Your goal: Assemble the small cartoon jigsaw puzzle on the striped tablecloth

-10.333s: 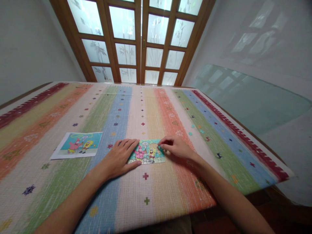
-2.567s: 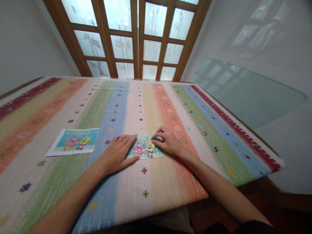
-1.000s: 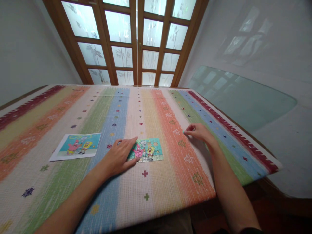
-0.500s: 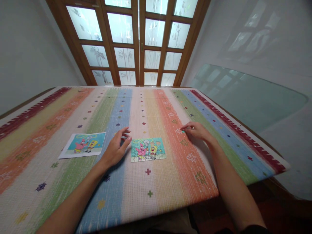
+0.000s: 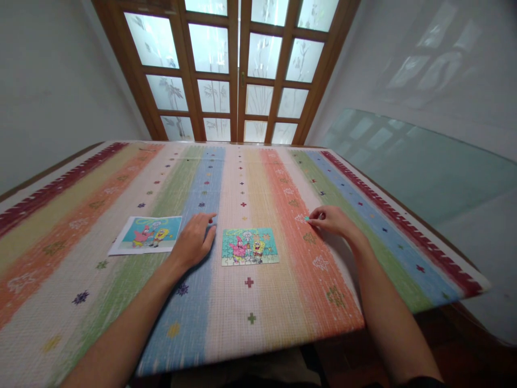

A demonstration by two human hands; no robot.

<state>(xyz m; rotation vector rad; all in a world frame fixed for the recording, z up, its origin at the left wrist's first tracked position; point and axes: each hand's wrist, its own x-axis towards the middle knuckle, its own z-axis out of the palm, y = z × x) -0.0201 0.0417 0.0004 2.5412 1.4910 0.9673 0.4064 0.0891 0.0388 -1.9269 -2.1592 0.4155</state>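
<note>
A small cartoon jigsaw puzzle (image 5: 249, 246) lies flat on the striped tablecloth (image 5: 250, 178), mostly assembled. My left hand (image 5: 194, 240) rests palm down on the cloth just left of the puzzle, fingers apart, holding nothing. My right hand (image 5: 331, 220) is to the right of the puzzle, fingertips pinched on a tiny teal puzzle piece (image 5: 306, 219) at the cloth. A printed reference picture (image 5: 147, 234) of the same cartoon lies to the left of my left hand.
The table's right edge (image 5: 407, 215) and near edge drop off to a dark floor. A wooden door with frosted glass panes (image 5: 238, 70) stands behind the table. A glass sheet (image 5: 412, 161) leans against the right wall.
My right hand left the puzzle and moved right, pinching a small piece. My left hand lifted off the puzzle's left edge and settled on the cloth beside it.
</note>
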